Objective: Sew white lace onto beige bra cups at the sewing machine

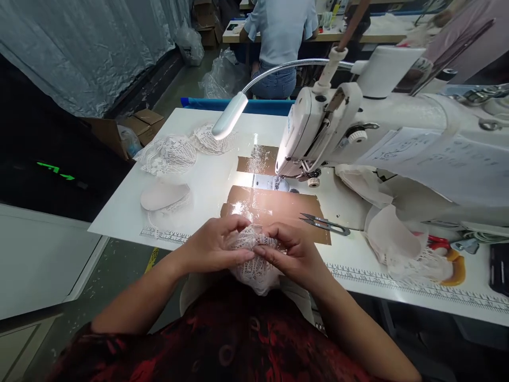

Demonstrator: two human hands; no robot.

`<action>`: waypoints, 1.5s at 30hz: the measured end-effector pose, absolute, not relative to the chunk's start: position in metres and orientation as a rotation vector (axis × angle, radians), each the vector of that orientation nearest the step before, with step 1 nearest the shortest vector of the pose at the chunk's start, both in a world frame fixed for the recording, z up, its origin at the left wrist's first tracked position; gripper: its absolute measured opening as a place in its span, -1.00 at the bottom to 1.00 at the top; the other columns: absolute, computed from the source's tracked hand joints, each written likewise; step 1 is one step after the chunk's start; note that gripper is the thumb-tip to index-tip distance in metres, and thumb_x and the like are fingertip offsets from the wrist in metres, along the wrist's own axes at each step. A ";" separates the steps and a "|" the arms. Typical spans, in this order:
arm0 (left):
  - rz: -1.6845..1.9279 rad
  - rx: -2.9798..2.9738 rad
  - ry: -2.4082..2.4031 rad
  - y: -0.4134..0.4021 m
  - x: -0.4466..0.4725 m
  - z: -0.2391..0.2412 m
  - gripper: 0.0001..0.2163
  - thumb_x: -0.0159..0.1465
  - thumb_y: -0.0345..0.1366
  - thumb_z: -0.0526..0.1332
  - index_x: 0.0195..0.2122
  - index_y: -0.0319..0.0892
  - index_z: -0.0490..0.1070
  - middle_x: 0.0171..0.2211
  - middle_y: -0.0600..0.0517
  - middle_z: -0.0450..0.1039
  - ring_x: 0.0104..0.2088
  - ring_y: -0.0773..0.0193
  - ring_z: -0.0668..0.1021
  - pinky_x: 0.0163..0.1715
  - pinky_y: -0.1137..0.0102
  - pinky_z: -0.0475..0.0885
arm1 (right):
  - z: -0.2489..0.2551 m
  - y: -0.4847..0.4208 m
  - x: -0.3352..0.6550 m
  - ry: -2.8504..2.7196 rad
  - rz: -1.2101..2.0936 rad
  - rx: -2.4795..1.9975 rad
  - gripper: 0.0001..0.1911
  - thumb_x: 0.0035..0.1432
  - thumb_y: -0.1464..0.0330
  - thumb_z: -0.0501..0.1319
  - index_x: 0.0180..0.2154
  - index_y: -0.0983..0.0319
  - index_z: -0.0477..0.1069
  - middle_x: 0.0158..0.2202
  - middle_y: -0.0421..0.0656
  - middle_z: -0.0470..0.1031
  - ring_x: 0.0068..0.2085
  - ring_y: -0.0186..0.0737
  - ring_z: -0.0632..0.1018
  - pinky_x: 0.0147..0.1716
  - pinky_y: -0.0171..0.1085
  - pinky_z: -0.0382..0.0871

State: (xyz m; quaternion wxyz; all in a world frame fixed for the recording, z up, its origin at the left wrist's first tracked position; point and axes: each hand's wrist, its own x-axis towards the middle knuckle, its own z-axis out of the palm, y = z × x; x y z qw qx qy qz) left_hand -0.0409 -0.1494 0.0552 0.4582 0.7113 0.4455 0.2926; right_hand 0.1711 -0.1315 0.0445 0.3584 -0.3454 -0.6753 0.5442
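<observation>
A white lace bra cup (256, 270) is held between both hands at the table's front edge, its lower part hanging over my lap. My left hand (217, 244) grips its left side, thumb along the front. On the right side, my right hand (292, 252) pinches the lace between thumb and fingers. The fingers behind the lace are partly hidden. Just beyond the hands lies a brown taped patch (274, 204) on the table, with thread snips (326, 224) resting at its right.
The sewing machine (318, 132) stands ahead to the right, under a lit lamp (230, 115). Lace pieces (169, 154) and a smooth beige cup (164, 196) lie at left. More cups (393, 231) sit at right near an orange-handled tool (455, 269). A person (278, 37) sits beyond.
</observation>
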 end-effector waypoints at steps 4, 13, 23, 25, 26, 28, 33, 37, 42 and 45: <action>0.607 1.743 1.063 -0.145 -0.031 0.055 -0.77 0.23 -0.16 0.21 -0.33 -0.26 0.43 -0.49 0.09 0.30 -0.47 0.36 0.36 -0.48 0.48 0.26 | 0.045 -0.128 0.169 -1.800 1.287 -0.925 -0.89 0.14 0.31 0.24 -0.40 0.19 0.48 -0.38 -0.18 0.55 -0.35 -0.26 0.52 -0.34 -0.28 0.37; 0.653 1.614 0.972 -0.136 -0.029 0.059 -0.75 0.25 -0.15 0.20 -0.24 -0.27 0.44 -0.39 0.03 0.37 -0.37 0.30 0.39 -0.36 0.45 0.30 | 0.046 -0.126 0.171 -1.767 1.118 -1.134 -0.84 0.09 0.31 0.26 -0.50 0.22 0.43 -0.46 -0.17 0.53 -0.45 -0.28 0.49 -0.45 -0.30 0.33; 0.690 1.568 1.028 -0.122 -0.021 0.052 -0.77 0.24 -0.16 0.19 -0.38 -0.27 0.42 -0.50 0.09 0.23 -0.48 0.39 0.28 -0.49 0.48 0.18 | 0.046 -0.115 0.174 -1.717 1.236 -1.189 -0.84 0.06 0.26 0.27 -0.37 0.22 0.46 -0.51 -0.23 0.43 -0.51 -0.37 0.36 -0.53 -0.35 0.22; 0.696 1.576 1.028 -0.120 -0.020 0.052 -0.78 0.23 -0.17 0.20 -0.36 -0.26 0.43 -0.50 0.10 0.23 -0.48 0.39 0.28 -0.49 0.49 0.18 | 0.046 -0.112 0.177 -1.701 1.333 -1.165 -0.81 0.08 0.24 0.26 -0.33 0.23 0.48 -0.50 -0.23 0.43 -0.51 -0.37 0.34 -0.55 -0.36 0.21; 0.693 1.551 1.003 -0.119 -0.020 0.053 -0.78 0.22 -0.17 0.21 -0.34 -0.25 0.43 -0.49 0.09 0.25 -0.47 0.39 0.29 -0.49 0.49 0.20 | 0.046 -0.111 0.178 -1.698 1.358 -1.160 -0.81 0.08 0.23 0.26 -0.36 0.24 0.49 -0.52 -0.23 0.42 -0.51 -0.38 0.33 -0.56 -0.36 0.19; 0.654 1.448 0.912 -0.116 -0.020 0.054 -0.78 0.20 -0.15 0.23 -0.31 -0.24 0.43 -0.46 0.08 0.30 -0.45 0.37 0.34 -0.46 0.49 0.24 | 0.047 -0.110 0.181 -1.687 1.389 -1.138 -0.80 0.07 0.22 0.27 -0.42 0.24 0.48 -0.54 -0.23 0.39 -0.52 -0.39 0.31 -0.57 -0.37 0.17; 0.552 1.319 0.795 -0.109 -0.020 0.054 -0.77 0.23 -0.16 0.21 -0.35 -0.26 0.40 -0.49 0.07 0.28 -0.47 0.39 0.33 -0.47 0.50 0.24 | 0.048 -0.108 0.186 -1.664 1.455 -1.059 -0.79 0.06 0.21 0.28 -0.43 0.25 0.48 -0.56 -0.25 0.36 -0.54 -0.41 0.26 -0.59 -0.39 0.13; 0.604 1.385 0.853 -0.108 -0.017 0.053 -0.78 0.24 -0.18 0.20 -0.41 -0.26 0.37 -0.54 0.10 0.23 -0.52 0.42 0.29 -0.53 0.52 0.20 | 0.047 -0.104 0.190 -1.706 1.479 -1.008 -0.81 0.09 0.23 0.26 -0.34 0.23 0.51 -0.45 -0.20 0.47 -0.44 -0.34 0.40 -0.47 -0.35 0.26; 0.671 1.526 0.921 -0.109 -0.012 0.054 -0.83 0.24 -0.24 0.19 -0.40 -0.26 0.38 -0.52 0.10 0.22 -0.51 0.42 0.27 -0.53 0.52 0.19 | 0.046 -0.102 0.189 -1.742 1.392 -1.078 -0.79 0.11 0.21 0.25 -0.37 0.23 0.49 -0.47 -0.21 0.46 -0.46 -0.35 0.39 -0.50 -0.35 0.24; 0.629 1.402 0.855 -0.108 -0.012 0.055 -0.80 0.23 -0.20 0.21 -0.35 -0.26 0.40 -0.49 0.07 0.27 -0.48 0.40 0.31 -0.50 0.51 0.24 | 0.049 -0.103 0.190 -1.755 1.363 -1.103 -0.78 0.12 0.21 0.24 -0.43 0.23 0.46 -0.55 -0.25 0.39 -0.53 -0.40 0.30 -0.56 -0.38 0.15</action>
